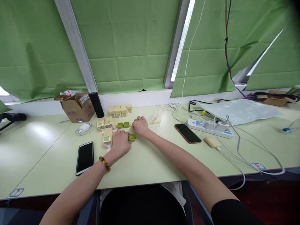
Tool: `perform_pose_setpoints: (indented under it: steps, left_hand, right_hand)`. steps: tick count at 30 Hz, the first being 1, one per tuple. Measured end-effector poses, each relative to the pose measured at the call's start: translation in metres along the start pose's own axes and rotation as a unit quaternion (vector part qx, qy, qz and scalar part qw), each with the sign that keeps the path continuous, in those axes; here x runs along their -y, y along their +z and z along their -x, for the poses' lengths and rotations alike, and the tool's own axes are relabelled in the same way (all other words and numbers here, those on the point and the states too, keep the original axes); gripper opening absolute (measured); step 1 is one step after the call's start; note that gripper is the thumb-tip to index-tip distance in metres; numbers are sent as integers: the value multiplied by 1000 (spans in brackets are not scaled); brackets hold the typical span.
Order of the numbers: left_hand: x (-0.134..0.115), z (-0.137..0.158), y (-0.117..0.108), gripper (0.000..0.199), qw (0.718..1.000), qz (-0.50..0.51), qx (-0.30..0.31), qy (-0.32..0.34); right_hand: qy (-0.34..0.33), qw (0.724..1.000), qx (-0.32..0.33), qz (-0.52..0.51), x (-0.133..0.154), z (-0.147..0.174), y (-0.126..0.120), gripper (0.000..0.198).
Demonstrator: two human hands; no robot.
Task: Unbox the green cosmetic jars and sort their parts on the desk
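Observation:
My left hand point(121, 143), with a beaded bracelet on its wrist, has its thumb and fingers on the left side of a small green square case point(132, 137). Right beside that hand stands a small beige box point(107, 137) with a green window. My right hand point(140, 126) is curled with fingertips together; what they pinch is too small to tell. Just left of it lie another green case point(126, 124) and a matching green case point(120, 125). To its right sit several clear rounded containers point(154, 120) with yellow spots.
Several beige boxes point(120, 111) line the back. A carton point(78, 107) and black cylinder point(96, 105) stand back left. A white-edged phone point(84, 158) lies front left. On the right are a dark phone point(187, 133), power strip point(211, 128), yellow case point(212, 142) and loose cables.

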State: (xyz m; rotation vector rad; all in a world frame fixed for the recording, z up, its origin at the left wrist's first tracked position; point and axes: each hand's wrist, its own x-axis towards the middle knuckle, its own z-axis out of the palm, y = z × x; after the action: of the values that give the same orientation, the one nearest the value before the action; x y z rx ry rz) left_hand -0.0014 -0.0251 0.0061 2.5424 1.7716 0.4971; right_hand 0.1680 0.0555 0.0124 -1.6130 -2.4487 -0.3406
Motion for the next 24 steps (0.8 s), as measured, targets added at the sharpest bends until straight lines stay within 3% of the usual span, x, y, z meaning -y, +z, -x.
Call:
perform_pose_setpoints:
  steps: [6, 11, 16, 20, 24]
  left_hand:
    - [2, 0, 1, 20, 1000, 2, -15, 9]
    - [2, 0, 0, 21, 1000, 14, -14, 8]
    - [4, -1, 0, 27, 1000, -4, -11, 6]
    - [2, 1, -3, 38, 999, -16, -29, 19]
    - [-5, 5, -6, 18, 998, -16, -24, 51]
  right_hand:
    - [19, 999, -25, -25, -3, 7, -17, 21]
    - [80, 984, -107, -117, -17, 45, -37, 20]
    - [113, 976, -26, -185, -18, 94, -26, 13]
    - [119, 974, 12, -191, -12, 104, -17, 15]
    - [110, 975, 25, -190, -8, 102, -16, 17]
